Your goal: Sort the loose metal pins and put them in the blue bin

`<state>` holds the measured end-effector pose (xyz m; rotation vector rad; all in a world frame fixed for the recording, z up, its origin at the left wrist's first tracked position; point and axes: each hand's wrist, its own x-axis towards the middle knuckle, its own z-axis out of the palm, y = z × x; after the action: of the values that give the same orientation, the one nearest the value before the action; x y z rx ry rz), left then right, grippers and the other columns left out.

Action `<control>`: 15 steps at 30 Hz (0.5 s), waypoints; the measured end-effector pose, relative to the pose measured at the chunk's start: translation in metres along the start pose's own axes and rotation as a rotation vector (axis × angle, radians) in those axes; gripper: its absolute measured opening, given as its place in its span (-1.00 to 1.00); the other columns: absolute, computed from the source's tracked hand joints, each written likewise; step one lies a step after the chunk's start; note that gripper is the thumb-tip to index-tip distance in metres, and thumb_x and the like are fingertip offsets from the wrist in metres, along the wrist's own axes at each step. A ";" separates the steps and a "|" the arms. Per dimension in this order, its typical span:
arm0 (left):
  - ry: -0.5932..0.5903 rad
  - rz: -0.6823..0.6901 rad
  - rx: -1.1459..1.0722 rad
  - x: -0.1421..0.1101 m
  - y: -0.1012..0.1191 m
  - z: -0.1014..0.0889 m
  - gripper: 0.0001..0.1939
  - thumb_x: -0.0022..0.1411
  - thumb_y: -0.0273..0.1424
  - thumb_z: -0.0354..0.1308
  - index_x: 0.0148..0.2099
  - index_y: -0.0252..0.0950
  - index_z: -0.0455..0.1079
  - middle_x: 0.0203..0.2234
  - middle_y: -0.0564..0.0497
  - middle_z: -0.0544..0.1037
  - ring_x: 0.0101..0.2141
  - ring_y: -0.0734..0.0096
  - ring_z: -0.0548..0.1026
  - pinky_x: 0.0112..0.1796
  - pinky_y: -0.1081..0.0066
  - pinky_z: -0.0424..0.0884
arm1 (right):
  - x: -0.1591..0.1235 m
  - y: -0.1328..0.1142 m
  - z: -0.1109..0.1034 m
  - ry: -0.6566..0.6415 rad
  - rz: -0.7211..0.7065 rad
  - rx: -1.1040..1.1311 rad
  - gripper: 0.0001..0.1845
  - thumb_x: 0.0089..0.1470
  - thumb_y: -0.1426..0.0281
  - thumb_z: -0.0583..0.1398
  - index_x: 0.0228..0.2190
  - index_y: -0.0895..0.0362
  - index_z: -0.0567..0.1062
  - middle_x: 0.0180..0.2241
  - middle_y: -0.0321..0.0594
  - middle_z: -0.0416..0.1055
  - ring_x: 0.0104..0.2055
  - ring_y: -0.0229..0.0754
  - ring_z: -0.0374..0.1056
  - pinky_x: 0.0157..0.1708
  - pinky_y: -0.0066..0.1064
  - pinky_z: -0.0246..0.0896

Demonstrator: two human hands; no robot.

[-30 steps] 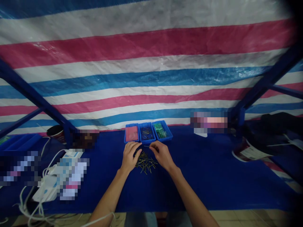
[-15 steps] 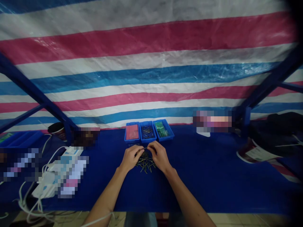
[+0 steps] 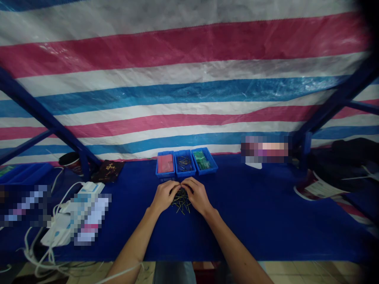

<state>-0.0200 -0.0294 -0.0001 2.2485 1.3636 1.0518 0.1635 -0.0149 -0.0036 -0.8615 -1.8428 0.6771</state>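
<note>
My left hand [image 3: 165, 194] and my right hand [image 3: 197, 193] meet over a pile of thin dark and brass-coloured rods [image 3: 181, 204] on the blue tabletop. Both are closed in a pinch, thumb against forefinger, with the fingertips almost touching. A thin rod is held between them, mostly covered by the fingers now. Just beyond the hands stand three small blue bins. The left bin [image 3: 158, 173] holds pink packets [image 3: 165, 163], the middle bin [image 3: 186, 174] similar thin rods [image 3: 184, 162], and the right bin [image 3: 213, 167] green packets [image 3: 201, 159].
On the left lie a white power strip [image 3: 56, 235] with tangled cables, a dark brown packet [image 3: 108, 170] and a blue tray [image 3: 26, 173]. A dark red and white tub [image 3: 316, 185] is at the right. Striped sheeting [image 3: 189, 90] hangs behind the table, between slanted blue posts.
My hands have drawn closer together, so the thin rod that showed between the fingertips is now mostly hidden. The view has shifted very slightly.
</note>
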 end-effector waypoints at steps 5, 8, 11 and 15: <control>0.011 0.009 0.008 -0.001 -0.001 0.000 -0.79 0.42 -0.35 0.05 -0.15 -0.26 0.51 -0.35 -0.04 0.58 -0.31 0.35 0.53 -0.25 0.40 0.40 | -0.001 0.003 0.001 -0.011 -0.012 -0.012 -0.74 0.28 0.49 0.11 -0.14 0.01 0.56 -0.20 -0.20 0.47 -0.17 -0.16 0.42 -0.11 -0.33 0.31; 0.026 0.023 0.023 -0.001 -0.002 0.001 -0.79 0.42 -0.36 0.05 -0.15 -0.26 0.52 -0.36 -0.04 0.57 -0.32 0.35 0.53 -0.26 0.40 0.39 | -0.001 0.004 0.001 -0.013 -0.008 -0.031 -0.75 0.28 0.48 0.11 -0.15 0.01 0.56 -0.23 -0.20 0.48 -0.19 -0.15 0.42 -0.12 -0.33 0.32; 0.034 0.025 0.023 -0.001 -0.003 0.001 -0.78 0.42 -0.36 0.04 -0.15 -0.25 0.52 -0.37 -0.03 0.57 -0.33 0.36 0.52 -0.26 0.40 0.39 | -0.001 0.002 0.001 -0.023 0.008 -0.043 -0.76 0.28 0.47 0.12 -0.16 0.01 0.56 -0.25 -0.21 0.47 -0.21 -0.16 0.41 -0.14 -0.34 0.31; 0.046 0.022 0.014 -0.001 -0.004 0.001 -0.78 0.42 -0.36 0.05 -0.15 -0.25 0.52 -0.36 -0.03 0.57 -0.32 0.36 0.53 -0.25 0.40 0.39 | -0.001 0.000 0.000 -0.028 0.020 -0.069 -0.77 0.29 0.47 0.11 -0.17 0.02 0.55 -0.27 -0.22 0.47 -0.23 -0.17 0.41 -0.16 -0.36 0.30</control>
<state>-0.0223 -0.0284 -0.0041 2.2675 1.3725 1.1112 0.1634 -0.0156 -0.0041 -0.9207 -1.8944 0.6445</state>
